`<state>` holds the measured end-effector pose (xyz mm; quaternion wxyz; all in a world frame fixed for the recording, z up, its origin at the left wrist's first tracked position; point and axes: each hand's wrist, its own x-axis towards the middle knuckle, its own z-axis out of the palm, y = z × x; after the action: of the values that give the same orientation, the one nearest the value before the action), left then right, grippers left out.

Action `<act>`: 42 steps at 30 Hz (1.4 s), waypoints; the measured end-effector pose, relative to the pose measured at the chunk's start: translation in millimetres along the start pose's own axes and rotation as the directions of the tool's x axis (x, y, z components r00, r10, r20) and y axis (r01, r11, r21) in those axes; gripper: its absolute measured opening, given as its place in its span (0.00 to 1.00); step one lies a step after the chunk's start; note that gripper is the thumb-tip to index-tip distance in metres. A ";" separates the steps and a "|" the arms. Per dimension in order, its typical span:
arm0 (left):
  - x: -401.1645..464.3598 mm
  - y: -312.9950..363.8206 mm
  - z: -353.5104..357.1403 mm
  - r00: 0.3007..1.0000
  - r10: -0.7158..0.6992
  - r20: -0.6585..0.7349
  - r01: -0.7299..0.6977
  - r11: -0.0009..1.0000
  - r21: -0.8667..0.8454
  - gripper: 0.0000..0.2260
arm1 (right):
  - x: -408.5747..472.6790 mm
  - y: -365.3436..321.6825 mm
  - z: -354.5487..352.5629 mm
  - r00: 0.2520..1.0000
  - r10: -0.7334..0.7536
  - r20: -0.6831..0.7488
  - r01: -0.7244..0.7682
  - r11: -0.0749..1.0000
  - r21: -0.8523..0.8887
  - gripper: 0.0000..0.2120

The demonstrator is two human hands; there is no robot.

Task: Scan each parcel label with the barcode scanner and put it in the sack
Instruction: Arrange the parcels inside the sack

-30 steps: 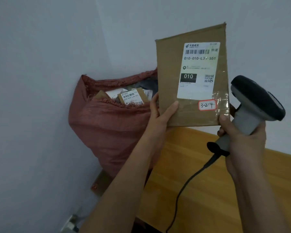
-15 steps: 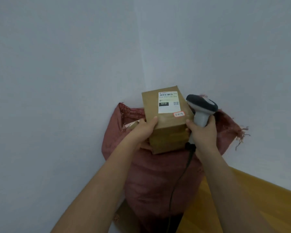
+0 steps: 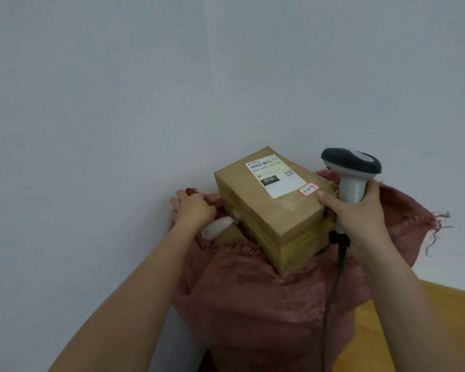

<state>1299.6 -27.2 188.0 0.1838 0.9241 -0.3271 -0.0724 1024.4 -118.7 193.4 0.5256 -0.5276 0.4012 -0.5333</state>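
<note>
The right hand (image 3: 360, 210) curls its fingers round the barcode scanner (image 3: 353, 170) with the thumb on the parcel (image 3: 274, 210), which rests tilted in the red sack's (image 3: 253, 304) mouth, while the left hand (image 3: 192, 208) grips the sack's rim.

Both forearms come up into shot from the bottom edge, bare all the way, no sleeve or cuff showing on either one. The left hand (image 3: 193, 208) carries no ring, no band, no glove that can be seen, and the wrist behind it is plain too. Over on the other side the right hand (image 3: 360, 210) is just as bare, thumbnail short and unpainted, wrist without watch or strap, forearm slim and running uncovered down to the frame's lower corner.
</note>
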 end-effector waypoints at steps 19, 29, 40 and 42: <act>78.1 -3.6 15.5 0.976 0.212 0.042 -0.214 0.974 0.076 0.07 | 24.4 -0.8 -8.8 0.997 0.048 -0.052 -0.053 0.994 -0.101 0.22; 90.4 5.3 5.0 0.933 0.160 -0.321 -0.221 0.962 -0.162 0.20 | 39.1 -7.9 -25.3 0.995 0.065 0.078 -0.060 0.996 -0.065 0.19; 124.2 2.7 -17.9 0.950 0.128 -0.286 -0.209 0.939 -0.272 0.22 | 85.0 -12.6 32.5 0.982 0.053 0.183 -0.019 0.984 -0.179 0.23; 122.8 5.3 -14.6 0.970 0.121 -0.213 -0.192 0.915 -0.354 0.19 | 87.3 -12.7 41.3 0.974 0.051 0.220 -0.013 0.985 -0.171 0.23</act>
<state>1395.5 -104.3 201.9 0.3905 0.8459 -0.3619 -0.0310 1072.9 -197.8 223.2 0.5293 -0.6204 0.3917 -0.4261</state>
